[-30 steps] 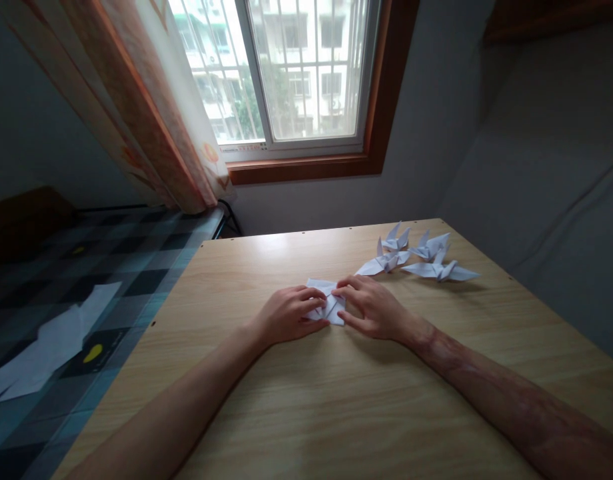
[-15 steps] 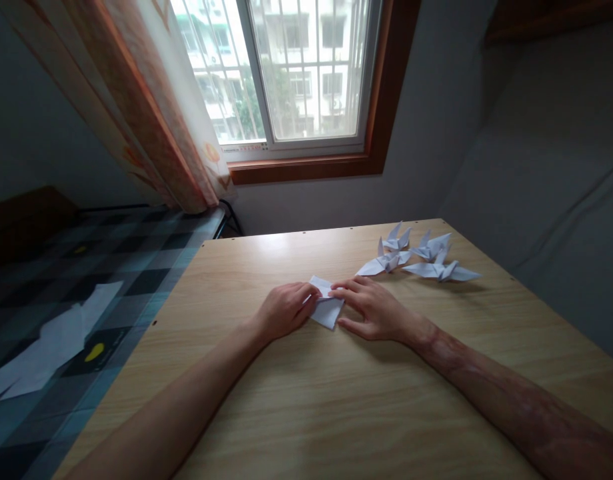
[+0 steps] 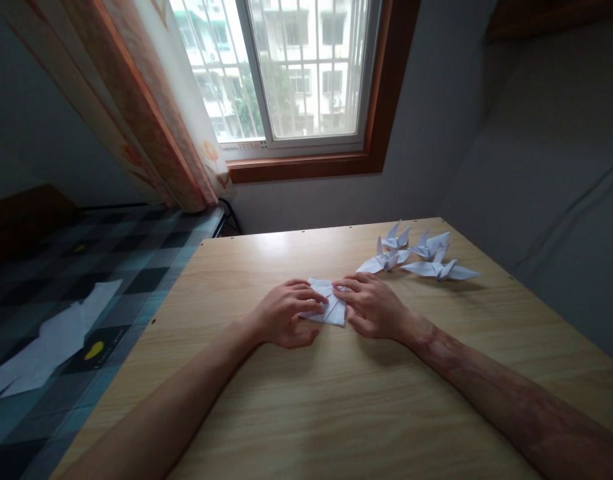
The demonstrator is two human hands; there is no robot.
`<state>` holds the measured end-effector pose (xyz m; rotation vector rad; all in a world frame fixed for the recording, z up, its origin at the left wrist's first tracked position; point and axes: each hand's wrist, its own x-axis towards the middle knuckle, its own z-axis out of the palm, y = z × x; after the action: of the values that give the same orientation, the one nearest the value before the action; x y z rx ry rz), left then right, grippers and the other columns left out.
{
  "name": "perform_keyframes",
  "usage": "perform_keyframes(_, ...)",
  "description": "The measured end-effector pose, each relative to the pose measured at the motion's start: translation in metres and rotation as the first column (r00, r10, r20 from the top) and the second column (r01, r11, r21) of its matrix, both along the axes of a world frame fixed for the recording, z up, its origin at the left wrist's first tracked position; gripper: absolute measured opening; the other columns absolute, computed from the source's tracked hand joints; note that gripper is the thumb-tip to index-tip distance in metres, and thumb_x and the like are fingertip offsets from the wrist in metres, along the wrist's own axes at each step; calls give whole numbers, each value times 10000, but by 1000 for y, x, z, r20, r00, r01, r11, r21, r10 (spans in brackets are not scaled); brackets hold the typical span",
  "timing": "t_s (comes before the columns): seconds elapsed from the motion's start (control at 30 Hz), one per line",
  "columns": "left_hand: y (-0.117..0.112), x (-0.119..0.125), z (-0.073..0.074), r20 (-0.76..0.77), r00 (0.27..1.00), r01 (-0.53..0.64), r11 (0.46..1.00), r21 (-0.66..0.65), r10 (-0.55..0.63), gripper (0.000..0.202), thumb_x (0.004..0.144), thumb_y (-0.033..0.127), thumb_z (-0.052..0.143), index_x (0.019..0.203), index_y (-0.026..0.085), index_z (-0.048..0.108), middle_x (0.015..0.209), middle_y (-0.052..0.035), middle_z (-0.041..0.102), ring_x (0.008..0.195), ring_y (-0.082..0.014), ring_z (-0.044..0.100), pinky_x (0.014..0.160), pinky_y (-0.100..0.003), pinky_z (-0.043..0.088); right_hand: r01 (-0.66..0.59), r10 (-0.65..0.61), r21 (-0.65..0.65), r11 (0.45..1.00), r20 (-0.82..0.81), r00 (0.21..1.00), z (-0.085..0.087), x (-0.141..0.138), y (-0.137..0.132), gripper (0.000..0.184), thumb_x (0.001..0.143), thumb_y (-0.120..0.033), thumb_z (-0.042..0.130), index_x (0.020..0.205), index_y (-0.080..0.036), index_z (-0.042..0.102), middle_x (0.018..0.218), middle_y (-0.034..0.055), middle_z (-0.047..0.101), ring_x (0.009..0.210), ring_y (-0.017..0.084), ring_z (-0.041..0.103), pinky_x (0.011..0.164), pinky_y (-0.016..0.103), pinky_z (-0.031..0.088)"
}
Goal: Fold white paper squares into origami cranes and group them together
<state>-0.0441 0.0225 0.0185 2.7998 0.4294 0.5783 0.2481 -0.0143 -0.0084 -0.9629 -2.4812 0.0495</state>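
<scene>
A small folded sheet of white paper (image 3: 335, 313) lies flat on the wooden table, with crease lines across it. My left hand (image 3: 289, 312) rests over its left part, fingers stretched out on top and thumb apart below. On the paper's right side, my right hand (image 3: 374, 305) lays its extended fingertips on the upper right edge, with the thumb by the right edge. Neither hand is wrapped around anything. Parts of the paper are hidden under the fingers.
Several white paper cranes (image 3: 439, 269) stand at the table's back right. Left of the wooden table (image 3: 266, 413), a bed with a checked cover (image 3: 16, 300) holds loose white paper sheets (image 3: 56, 350). A window (image 3: 311, 73) and a curtain (image 3: 181, 147) are beyond.
The paper has turned and now lies flatter. My left hand has gone from pinching its raised edge to fingers spread on top; my right hand shifted slightly.
</scene>
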Motion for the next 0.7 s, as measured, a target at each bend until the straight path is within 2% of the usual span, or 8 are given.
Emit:
perform_keyframes(0.1, 2, -2, 2, -20, 1000, -8, 1000, 5, 8, 428, 814, 358, 772, 1240, 323, 775, 1338, -48, 803, 1249, -287, 765, 1277, -521, 461, -2, 2, 13, 1000, 13, 1000, 4, -2, -2, 412, 991, -410, 700, 1324, -173, 746, 1349, 169, 742, 1201, 368, 667, 1081, 563, 549)
perform_keyframes(0.17, 3, -4, 5, -36, 999, -30, 1000, -2, 29, 470, 807, 341, 783, 1275, 319, 758, 1393, -56, 779, 1254, -290, 764, 1242, -497, 502, -1, 1, 15, 1000, 9, 1000, 4, -4, -2, 452, 998, -466, 712, 1341, -173, 736, 1329, 168, 746, 1160, 358, 682, 1054, 548, 568)
perform_keyframes(0.27, 6, -8, 12, -69, 994, -83, 997, 0, 83, 464, 820, 303, 785, 1282, 296, 748, 1454, -69, 745, 1205, -287, 781, 1113, -435, 595, -4, 4, 13, 1000, -5, 1000, 2, -5, -1, 479, 1009, -443, 711, 1407, -176, 704, 1365, 162, 742, 1196, 354, 686, 1081, 536, 570)
perform_keyframes(0.33, 8, -11, 17, -97, 989, -110, 993, 31, 112, 473, 837, 299, 790, 1307, 285, 745, 1467, -75, 738, 1204, -294, 780, 1078, -426, 605, -12, 12, 15, 1000, -19, 1000, 0, -5, 0, 483, 1022, -420, 699, 1433, -166, 692, 1402, 164, 737, 1259, 360, 675, 1118, 540, 559)
perform_keyframes(0.5, 14, -14, 18, -153, 983, -79, 987, 138, 100, 332, 947, 359, 757, 1270, 283, 770, 1315, -68, 809, 1133, -278, 792, 1094, -438, 576, -68, 69, 25, 997, -11, 998, -3, -4, 2, 419, 1061, -344, 639, 1447, -190, 694, 1476, 147, 725, 1353, 357, 658, 1172, 567, 526)
perform_keyframes(0.6, 11, -10, 10, -152, 981, -87, 975, 203, 119, 288, 993, 427, 722, 1220, 261, 780, 1263, -84, 816, 1053, -268, 793, 1000, -417, 593, -96, 96, 29, 995, 3, 995, 0, -5, 0, 425, 1061, -354, 633, 1448, -188, 688, 1487, 144, 721, 1344, 352, 668, 1169, 559, 526)
perform_keyframes(0.7, 2, 0, 1, -115, 977, -143, 955, 261, 178, 277, 1019, 490, 691, 1085, 242, 794, 1111, -86, 822, 938, -256, 780, 904, -407, 586, -121, 121, 29, 992, -1, 993, 2, -5, -3, 486, 1015, -434, 699, 1428, -179, 691, 1465, 157, 729, 1312, 362, 681, 1155, 553, 533)
